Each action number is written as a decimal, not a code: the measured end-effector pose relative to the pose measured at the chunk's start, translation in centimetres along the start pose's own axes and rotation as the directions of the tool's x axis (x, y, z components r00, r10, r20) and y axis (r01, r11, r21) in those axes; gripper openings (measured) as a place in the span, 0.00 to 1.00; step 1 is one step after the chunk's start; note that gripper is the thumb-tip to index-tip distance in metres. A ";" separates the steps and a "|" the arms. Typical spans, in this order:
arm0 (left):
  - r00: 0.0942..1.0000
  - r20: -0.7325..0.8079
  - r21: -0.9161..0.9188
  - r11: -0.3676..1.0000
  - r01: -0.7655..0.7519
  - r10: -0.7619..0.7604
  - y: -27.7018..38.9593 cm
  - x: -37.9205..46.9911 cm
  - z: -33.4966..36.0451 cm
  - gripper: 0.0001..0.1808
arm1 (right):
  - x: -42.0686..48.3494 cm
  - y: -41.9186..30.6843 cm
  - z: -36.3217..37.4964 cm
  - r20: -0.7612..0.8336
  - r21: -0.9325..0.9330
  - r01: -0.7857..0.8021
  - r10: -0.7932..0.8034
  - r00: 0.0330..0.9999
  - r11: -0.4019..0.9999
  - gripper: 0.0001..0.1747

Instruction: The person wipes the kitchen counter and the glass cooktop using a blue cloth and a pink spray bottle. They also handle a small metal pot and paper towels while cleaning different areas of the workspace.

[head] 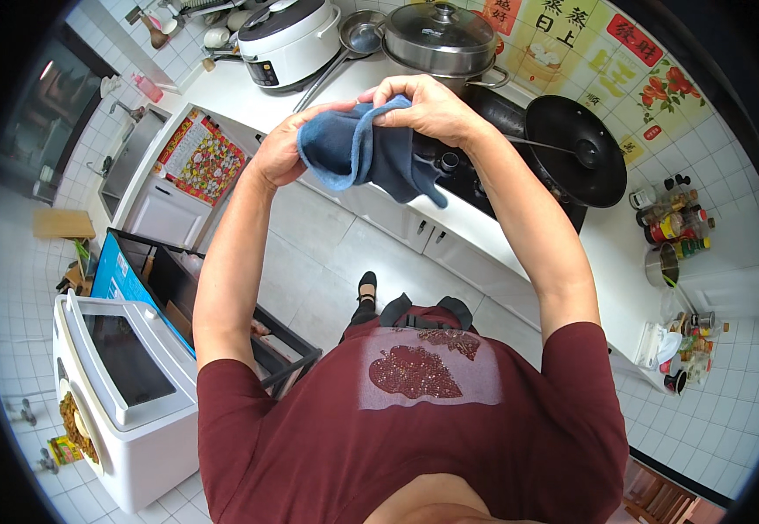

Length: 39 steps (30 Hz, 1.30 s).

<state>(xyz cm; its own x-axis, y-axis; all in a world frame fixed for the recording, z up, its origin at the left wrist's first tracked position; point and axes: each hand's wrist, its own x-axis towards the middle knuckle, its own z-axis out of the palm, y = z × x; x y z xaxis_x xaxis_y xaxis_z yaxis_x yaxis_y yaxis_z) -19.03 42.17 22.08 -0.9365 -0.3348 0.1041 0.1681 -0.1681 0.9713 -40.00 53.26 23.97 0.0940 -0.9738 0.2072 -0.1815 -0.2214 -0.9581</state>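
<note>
A blue cloth (389, 160), folded over itself with a loose corner hanging down, is held up in front of me. On its left side my left hand (282, 145) grips it, some fingers hidden behind the fabric. My right hand (428, 108) pinches the upper edge between thumb and fingers. Beneath and beyond the cloth are the white countertop (268, 98) and a black gas stove (468, 177), partly covered by the cloth and my right arm.
Beyond my hands stand a white electric cooker (288, 49), a long-handled metal ladle (360, 33) and a lidded steel steamer pot (442, 46). A black wok (576, 150) rests on the stove's right, near several seasoning bottles (671, 219). A white microwave oven (130, 367) sits at lower left.
</note>
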 end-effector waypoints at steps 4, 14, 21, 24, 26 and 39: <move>0.991 -0.092 0.080 0.992 0.100 -0.092 0.0 0.9 -0.2 0.20 | 0.5 0.3 0.7 -0.045 -0.238 0.069 -0.082 0.996 0.969 0.06; 0.956 -0.228 -0.009 0.983 0.185 -0.182 0.1 0.8 0.3 0.10 | 0.1 0.9 0.0 -0.036 -0.301 -0.065 0.056 0.998 0.951 0.07; 0.845 -0.152 0.800 0.566 -0.199 0.513 -5.3 -1.9 4.4 0.28 | -0.6 1.8 -0.3 -0.161 -0.164 -0.089 0.063 0.985 0.982 0.06; 0.884 -0.097 0.918 0.385 -0.098 0.456 -5.7 -0.6 3.8 0.22 | -1.1 1.3 -0.8 -0.147 -0.062 -0.098 0.088 0.985 0.993 0.06; 0.912 -0.065 0.932 0.350 -0.090 0.406 -6.4 -0.2 2.5 0.17 | -1.3 0.3 -0.7 -0.129 -0.011 -0.117 0.115 0.985 0.993 0.06; 0.930 0.016 0.978 0.187 -0.091 0.367 4.0 0.9 1.9 0.07 | -3.8 2.1 -5.0 -0.040 -0.282 -0.091 0.083 0.996 0.955 0.11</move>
<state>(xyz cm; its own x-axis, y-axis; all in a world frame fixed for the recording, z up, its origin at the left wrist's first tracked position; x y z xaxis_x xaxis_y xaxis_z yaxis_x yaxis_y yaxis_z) -19.78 42.91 26.49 -0.8145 -0.3580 0.4566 -0.1845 0.9059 0.3812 -45.62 56.24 22.14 0.0396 -0.9901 0.1344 -0.4582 -0.1375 -0.8781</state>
